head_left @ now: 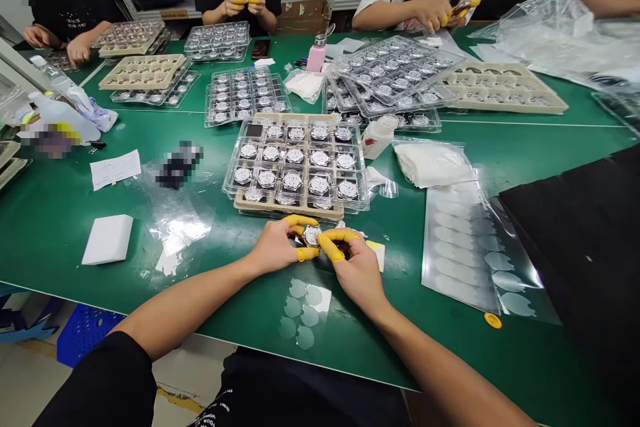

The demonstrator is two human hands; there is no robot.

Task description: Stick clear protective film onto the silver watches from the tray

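Between my two hands is a round watch head [313, 235] with a pale dial facing up. My left hand [280, 243] grips it from the left, thumb and forefinger in yellow finger cots. From the right, my right hand [353, 260] pinches its edge, also with yellow cots on the fingers. A clear tray [227, 180] holding rows of similar watch heads lies just beyond my hands, stacked on a beige tray. Nearer to me, a sheet of round clear film stickers [305, 313] rests on the green table [240, 320].
To the right are larger film sheets [457, 247], white wipes [433, 163] and a yellow finger cot [493, 320]. A white foam block [107, 240] and plastic bags [177, 220] lie left. More trays [395, 70], a pink pump bottle [317, 55] and co-workers' hands [245, 1] are across the table.
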